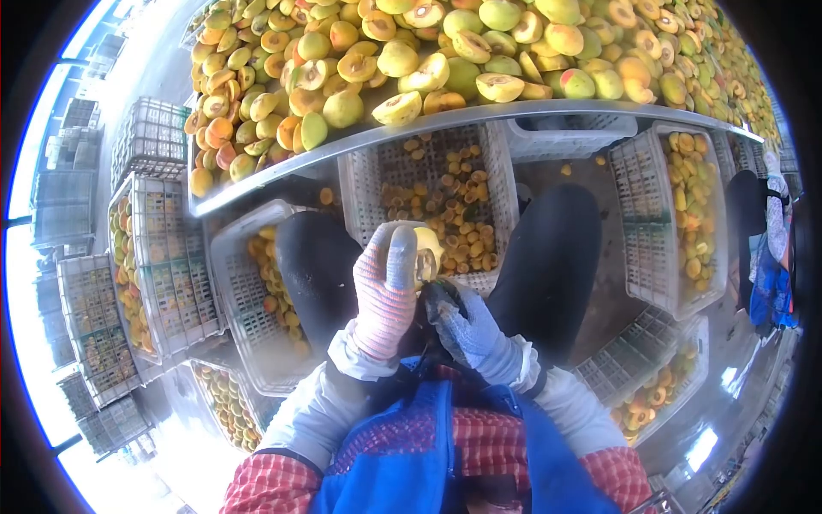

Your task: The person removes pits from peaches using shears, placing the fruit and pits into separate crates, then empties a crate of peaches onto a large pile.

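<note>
My left hand [387,291], in a striped work glove with grey fingertips, is closed around a yellow peach [431,244] in front of my lap. My right hand [479,332], in a grey-blue glove, is wrapped around a dark-handled tool [439,295]. The tool's upper end meets the lower side of the peach; a pale loop-like shape shows there, too small to make out fully. Beyond my hands, between my knees, stands a plastic crate [358,190] holding several small cut pieces of fruit.
A metal-edged table [479,114] heaped with whole and halved peaches [398,58] spans the far side. Crates of fruit stand at left [175,257] and right [642,223], and another crate [235,244] sits by my left leg. Another person's blue clothing [771,287] shows at far right.
</note>
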Available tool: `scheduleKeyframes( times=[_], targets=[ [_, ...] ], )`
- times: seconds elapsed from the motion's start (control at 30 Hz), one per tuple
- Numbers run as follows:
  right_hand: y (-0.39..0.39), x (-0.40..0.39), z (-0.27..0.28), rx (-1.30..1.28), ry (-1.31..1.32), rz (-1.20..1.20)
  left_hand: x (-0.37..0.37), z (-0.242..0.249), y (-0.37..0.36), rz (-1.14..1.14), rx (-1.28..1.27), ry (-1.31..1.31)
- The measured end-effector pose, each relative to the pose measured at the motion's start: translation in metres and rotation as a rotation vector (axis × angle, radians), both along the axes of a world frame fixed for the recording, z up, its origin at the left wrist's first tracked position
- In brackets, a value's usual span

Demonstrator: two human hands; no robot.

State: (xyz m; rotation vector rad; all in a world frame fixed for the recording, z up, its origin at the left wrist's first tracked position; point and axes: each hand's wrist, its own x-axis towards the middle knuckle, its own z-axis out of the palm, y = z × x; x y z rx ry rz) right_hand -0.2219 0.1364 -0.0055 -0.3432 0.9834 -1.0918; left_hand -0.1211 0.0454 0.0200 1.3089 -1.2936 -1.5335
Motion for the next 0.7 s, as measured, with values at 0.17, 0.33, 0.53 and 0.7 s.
scheduleKeyframes(
  times=[0.17,0.33,0.53,0.7],
  targets=[
    [0.006,0.01,-0.013,-0.226,0.116,-0.178,-0.008,0.005,0.002,0.015,0.108,0.155],
    [-0.022,0.003,-0.001,-0.238,-0.002,-0.413,-0.02,-0.006,0.007,0.028,-0.162,0.186],
    [-0.043,-0.036,0.01,-0.418,0.616,-0.21,0.013,0.029,-0.026,-0.234,0.41,0.12],
    [-0.038,-0.026,0.004,-0.269,0.518,-0.256,0.006,0.004,-0.024,-0.024,0.206,0.166]
  ],
)
